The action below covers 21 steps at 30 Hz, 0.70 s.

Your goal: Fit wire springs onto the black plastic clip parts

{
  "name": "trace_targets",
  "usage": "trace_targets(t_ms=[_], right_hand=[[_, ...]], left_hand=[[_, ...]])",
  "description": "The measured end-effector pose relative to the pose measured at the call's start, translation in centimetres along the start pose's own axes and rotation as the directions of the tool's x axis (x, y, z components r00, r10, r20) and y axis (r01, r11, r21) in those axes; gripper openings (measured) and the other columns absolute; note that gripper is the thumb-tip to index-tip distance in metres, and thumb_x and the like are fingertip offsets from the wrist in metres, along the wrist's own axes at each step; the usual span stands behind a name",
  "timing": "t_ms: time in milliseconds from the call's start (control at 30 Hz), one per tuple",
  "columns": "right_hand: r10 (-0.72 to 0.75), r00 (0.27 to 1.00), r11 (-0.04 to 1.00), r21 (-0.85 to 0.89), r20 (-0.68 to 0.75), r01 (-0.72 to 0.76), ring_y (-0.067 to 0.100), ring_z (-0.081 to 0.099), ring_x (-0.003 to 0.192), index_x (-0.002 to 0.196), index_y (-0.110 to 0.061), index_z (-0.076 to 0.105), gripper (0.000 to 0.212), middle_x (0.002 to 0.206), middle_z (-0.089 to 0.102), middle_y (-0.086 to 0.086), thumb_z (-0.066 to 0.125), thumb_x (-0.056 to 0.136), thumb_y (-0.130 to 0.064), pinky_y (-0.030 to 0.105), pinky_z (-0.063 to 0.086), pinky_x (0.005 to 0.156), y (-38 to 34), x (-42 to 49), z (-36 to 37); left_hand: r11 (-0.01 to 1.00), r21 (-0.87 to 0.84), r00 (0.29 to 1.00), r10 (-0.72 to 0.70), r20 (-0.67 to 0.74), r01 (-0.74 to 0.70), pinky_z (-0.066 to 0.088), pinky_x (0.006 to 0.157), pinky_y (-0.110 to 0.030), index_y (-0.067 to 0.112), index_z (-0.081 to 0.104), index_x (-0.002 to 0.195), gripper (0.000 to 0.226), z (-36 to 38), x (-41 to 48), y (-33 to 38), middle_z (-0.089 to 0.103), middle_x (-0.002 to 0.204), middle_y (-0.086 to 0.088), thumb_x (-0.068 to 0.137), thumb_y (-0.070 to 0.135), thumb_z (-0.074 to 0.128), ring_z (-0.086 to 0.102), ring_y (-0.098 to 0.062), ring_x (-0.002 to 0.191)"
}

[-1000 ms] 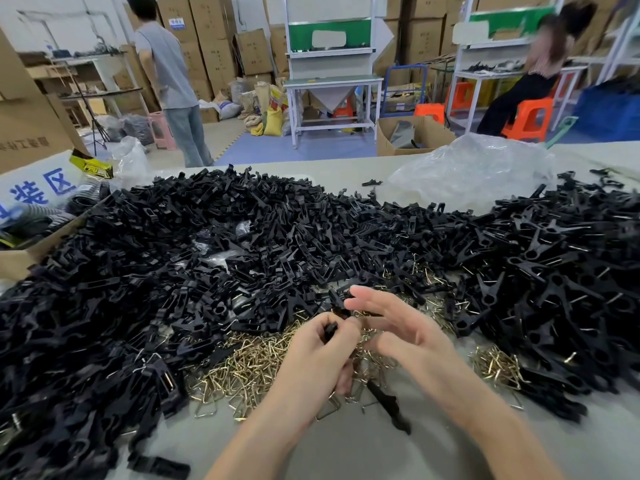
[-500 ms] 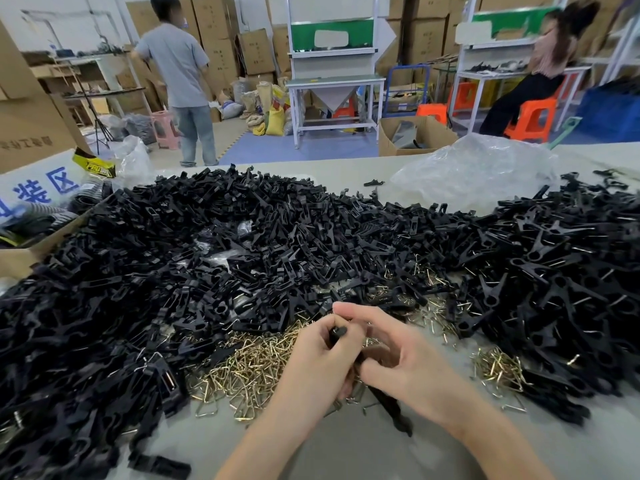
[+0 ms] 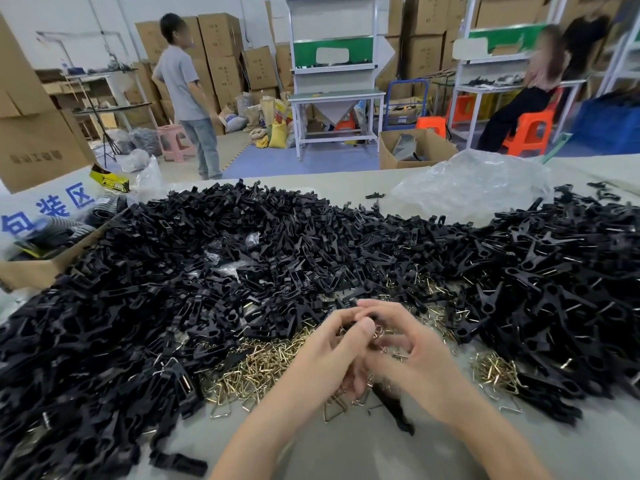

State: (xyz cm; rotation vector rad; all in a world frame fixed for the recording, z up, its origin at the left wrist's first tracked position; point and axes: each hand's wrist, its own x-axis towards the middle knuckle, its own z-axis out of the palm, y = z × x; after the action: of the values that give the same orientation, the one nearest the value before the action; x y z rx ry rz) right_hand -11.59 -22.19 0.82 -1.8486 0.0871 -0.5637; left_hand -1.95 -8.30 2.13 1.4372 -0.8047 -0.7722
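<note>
Your hands meet low in the centre of the frame, just above the spring heap (image 3: 263,368). Your left hand (image 3: 329,351) pinches a clip (image 3: 349,324) between its thumb and curled fingers, and only a dark sliver of the clip shows. Your right hand (image 3: 415,362) is blurred, with its fingers curled in against the left's. A spring (image 3: 379,330) glints just beside your left thumb, but I cannot tell whether the right hand pinches it or the clip.

Likely troubles from here:

- **Spring escaping:** The spring is under load as you press it on. If a fingertip slips, it may jump into the clip pile (image 3: 242,271) that fills the middle of the frame, and you would hardly find it.
- **Poor seating:** Your fingers hide the seat. One leg could catch while the other sits outside its groove, so feel for both before letting go.
- **Pricked thumb:** A wire end lies close to your thumb pad, and a hard push could prick it.
- **Snagged wires:** You work right over tangled wires, so a stray one may hook on and ride along.
- **Mixed parts:** The pile runs unbroken from left to right, so a finished clip dropped carelessly may mix with bare ones.
</note>
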Motion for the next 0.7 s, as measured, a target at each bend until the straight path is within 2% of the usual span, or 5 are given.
trace_targets(t_ms=[133,233,367,467,700], right_hand=[[0.197,0.887,0.838,0.541,-0.419,0.069,0.009,0.073,0.099,0.102,-0.037,0.075,0.023,0.11,0.075,-0.009,0.072,0.08,-0.042,0.024,0.059,0.077,-1.3,1.4,-3.2],[0.367,0.823,0.57,0.804,-0.434,0.171,0.013,0.073,0.105,0.128,-0.025,0.06,0.057,0.124,0.073,-0.001,0.068,0.08,-0.054,0.027,0.061,0.078,-0.6,1.8,-6.1],[0.426,0.851,0.715,0.691,-0.308,-0.108,0.014,0.074,0.087,0.125,-0.024,0.068,0.045,0.108,0.077,0.004,0.071,0.084,-0.041,0.027,0.062,0.071,1.4,1.4,-3.7],[0.355,0.887,0.869,0.453,-0.295,-0.197,0.016,0.07,0.084,0.116,-0.021,0.073,0.023,0.098,0.077,0.006,0.061,0.096,-0.019,0.025,0.058,0.071,2.4,1.0,-1.9],[0.3,0.917,0.917,0.343,-0.263,-0.202,0.019,0.07,0.085,0.1,-0.034,0.078,0.036,0.096,0.076,0.008,0.053,0.102,-0.009,0.028,0.058,0.078,2.6,0.7,-2.2]], left_hand=[[0.998,-0.006,0.978,0.061,-0.201,-0.063,0.052,0.054,-0.029,0.029,0.056,0.127,0.034,-1.7,-0.8,1.0,0.067,0.077,-0.003,0.096,0.044,0.056,0.063,-0.021,0.063],[0.939,0.339,0.876,0.205,-0.436,-0.052,0.053,0.054,-0.025,0.034,0.059,0.115,0.016,-5.2,-1.0,1.2,0.069,0.077,0.004,0.1,0.03,0.056,0.063,-0.01,0.061],[0.557,0.789,0.83,0.29,-0.477,0.258,0.052,0.069,-0.028,0.025,0.051,0.131,0.031,-11.8,0.4,1.1,0.063,0.105,0.007,0.101,0.029,0.053,0.061,-0.002,0.08],[0.204,0.872,0.884,0.055,-0.464,0.445,0.046,0.101,-0.039,0.022,0.036,0.15,0.055,-15.1,2.5,0.2,0.045,0.141,-0.013,0.099,0.037,0.053,0.049,-0.029,0.125],[0.143,0.892,0.899,-0.167,-0.405,0.428,0.039,0.11,-0.046,0.023,0.028,0.155,0.057,-15.9,6.4,0.5,0.041,0.149,-0.012,0.102,0.035,0.047,0.039,-0.034,0.136]])
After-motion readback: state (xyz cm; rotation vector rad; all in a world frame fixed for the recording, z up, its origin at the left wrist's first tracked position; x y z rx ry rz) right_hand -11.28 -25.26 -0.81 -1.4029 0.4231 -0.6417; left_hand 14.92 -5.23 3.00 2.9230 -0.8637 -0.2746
